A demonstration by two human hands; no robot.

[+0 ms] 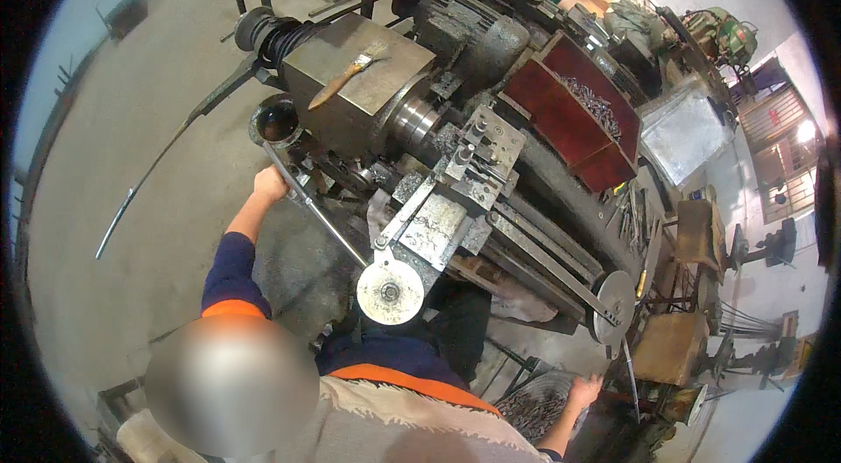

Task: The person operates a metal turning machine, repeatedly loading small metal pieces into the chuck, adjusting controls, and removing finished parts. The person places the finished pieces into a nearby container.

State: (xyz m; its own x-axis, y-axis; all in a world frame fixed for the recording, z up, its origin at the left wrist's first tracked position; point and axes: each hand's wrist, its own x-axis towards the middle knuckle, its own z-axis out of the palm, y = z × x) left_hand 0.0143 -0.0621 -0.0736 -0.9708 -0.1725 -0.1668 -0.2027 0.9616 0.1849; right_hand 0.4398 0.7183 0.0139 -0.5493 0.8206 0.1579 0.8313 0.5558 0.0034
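My left hand [270,184] is closed at the side of a long metal lever [307,203] on the near side of a greasy lathe [438,226]. Its fingertips are partly hidden. Low on the right, my right hand [585,391] has its fingers drawn together. Whatever they pinch is too small to make out. Just left of that hand sits a round basket [561,380] holding many small metal pieces. A thin handle rod [631,380] hangs from the lathe's right handwheel [613,305], close to the hand. A pale round dial wheel [390,292] faces me.
A wooden-handled brush [346,82] lies on the headstock. Behind the bed stands a dark red bin [569,113] with small metal parts. A motor [469,29] sits at the back. Hand tools [635,218] lie to the right. A long bar [131,196] juts out left over the floor.
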